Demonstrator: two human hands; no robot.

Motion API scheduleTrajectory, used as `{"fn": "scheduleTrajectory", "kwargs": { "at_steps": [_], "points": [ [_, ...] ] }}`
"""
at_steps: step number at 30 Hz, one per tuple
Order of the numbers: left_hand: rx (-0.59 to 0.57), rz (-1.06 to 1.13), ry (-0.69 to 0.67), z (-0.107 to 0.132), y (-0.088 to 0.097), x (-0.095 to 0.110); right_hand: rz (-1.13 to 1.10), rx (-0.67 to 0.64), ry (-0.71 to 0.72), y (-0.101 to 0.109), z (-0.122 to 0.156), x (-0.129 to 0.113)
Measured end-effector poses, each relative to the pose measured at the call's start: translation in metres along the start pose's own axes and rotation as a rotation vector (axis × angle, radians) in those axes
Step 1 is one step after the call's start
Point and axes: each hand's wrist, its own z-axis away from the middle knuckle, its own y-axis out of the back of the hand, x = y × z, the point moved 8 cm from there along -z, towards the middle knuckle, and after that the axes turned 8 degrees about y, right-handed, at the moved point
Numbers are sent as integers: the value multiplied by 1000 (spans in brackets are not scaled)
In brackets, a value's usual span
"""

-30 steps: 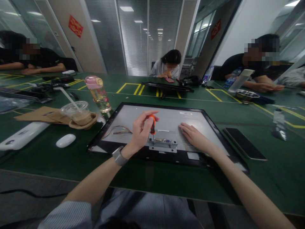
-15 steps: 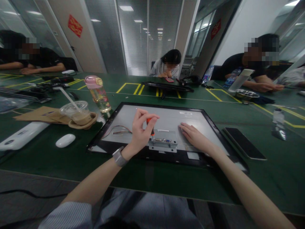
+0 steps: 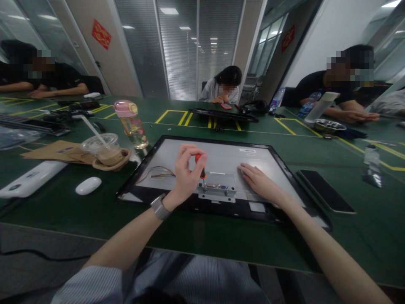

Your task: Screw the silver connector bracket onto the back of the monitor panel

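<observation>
Between the left hand's [image 3: 185, 175] thumb and curled fingers there's a stubby orange-and-black screwdriver [image 3: 203, 172], pinched by the handle, its thin metal shaft pointing down at the left end of a bent sheet-metal bracket [image 3: 217, 195]. Can't tell if the tip's seated in anything. Right hand [image 3: 257, 181] is palm-down, fingers stretched out and close together on the smooth grey metal panel [image 3: 221, 156] that carries the bracket, black frame all round. Some thin wires [image 3: 160, 172] run behind the left hand, so it blocks their ends.

Further out on the green table [image 3: 196, 240]: a rounded white mouse [image 3: 88, 185] off to the left, a flat black phone [image 3: 327, 191] just beside the frame's right edge. Clear plastic cup [image 3: 109, 156] has milky brown drink in it and sits in a cardboard holder [image 3: 124, 162]; the pink-lidded bottle [image 3: 132, 126] is see-through with a flowery print. Shiny bowl [image 3: 328, 131] at far right holds stuff too blurry to name.
</observation>
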Motion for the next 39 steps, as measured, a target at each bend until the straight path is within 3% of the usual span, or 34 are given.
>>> {"fn": "scheduleTrajectory", "kwargs": {
  "at_steps": [4,11,18,35,39],
  "points": [
    [8,-25,-14,-1,1,2,0,6,9,-1,0,1],
    [-37,40,75,0,0,-7,5,15,13,-2,0,3],
    [25,-71,-40,0,4,3,-8,17,15,0,0,0],
    [54,-124,-63,0,4,5,13,3,15,-2,0,1],
    [8,-50,-31,1,2,3,16,10,19,-1,-1,1]
  ]
}}
